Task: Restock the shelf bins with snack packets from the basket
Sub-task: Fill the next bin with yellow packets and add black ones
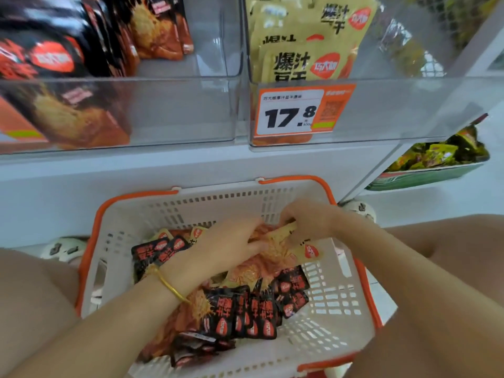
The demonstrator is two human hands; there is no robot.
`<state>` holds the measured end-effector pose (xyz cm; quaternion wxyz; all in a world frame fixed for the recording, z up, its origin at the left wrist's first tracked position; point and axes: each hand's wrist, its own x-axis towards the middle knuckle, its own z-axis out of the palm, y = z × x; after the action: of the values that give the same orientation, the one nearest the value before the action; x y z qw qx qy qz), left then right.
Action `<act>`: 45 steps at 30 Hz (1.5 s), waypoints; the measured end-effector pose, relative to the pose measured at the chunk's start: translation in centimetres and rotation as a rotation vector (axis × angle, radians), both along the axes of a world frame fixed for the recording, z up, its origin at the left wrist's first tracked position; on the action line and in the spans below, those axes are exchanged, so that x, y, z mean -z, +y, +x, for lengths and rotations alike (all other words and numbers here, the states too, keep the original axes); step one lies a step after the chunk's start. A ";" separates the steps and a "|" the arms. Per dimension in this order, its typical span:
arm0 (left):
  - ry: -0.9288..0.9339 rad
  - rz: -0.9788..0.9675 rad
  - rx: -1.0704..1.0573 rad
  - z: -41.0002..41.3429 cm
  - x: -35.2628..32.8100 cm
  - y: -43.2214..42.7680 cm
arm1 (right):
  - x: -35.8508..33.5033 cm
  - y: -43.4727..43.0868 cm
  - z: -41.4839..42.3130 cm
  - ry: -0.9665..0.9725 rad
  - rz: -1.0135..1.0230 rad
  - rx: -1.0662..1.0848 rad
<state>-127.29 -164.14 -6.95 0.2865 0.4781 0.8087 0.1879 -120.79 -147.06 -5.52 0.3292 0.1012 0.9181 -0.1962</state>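
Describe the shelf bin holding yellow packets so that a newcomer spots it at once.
Above the orange-rimmed basket runs a white shelf with two clear bins side by side. Take the right bin. It alone bears the orange 17.8 price tag and holds yellow packets; the left bin holds black packets.

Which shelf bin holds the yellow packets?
The right-hand bin, the one with the 17.8 price tag; the left bin holds black packets.
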 end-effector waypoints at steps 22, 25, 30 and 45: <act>0.834 0.486 -0.171 -3.1 -19.4 7.8 | -21.3 8.8 0.4 1.115 -0.348 0.849; 0.913 0.288 -0.143 -4.3 -18.7 8.8 | -19.3 11.2 -3.8 0.781 -0.033 0.832; 1.012 0.237 -0.141 -4.9 -17.2 8.9 | -15.1 12.6 -7.6 0.552 0.069 0.808; 0.993 0.638 -0.119 -4.2 -17.2 6.6 | -18.2 10.4 -5.3 0.601 0.121 0.741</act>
<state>-131.50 -157.56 10.22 -0.2950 0.5253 0.7749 0.1914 -126.10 -136.65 12.69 -0.0493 0.3792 0.8845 -0.2672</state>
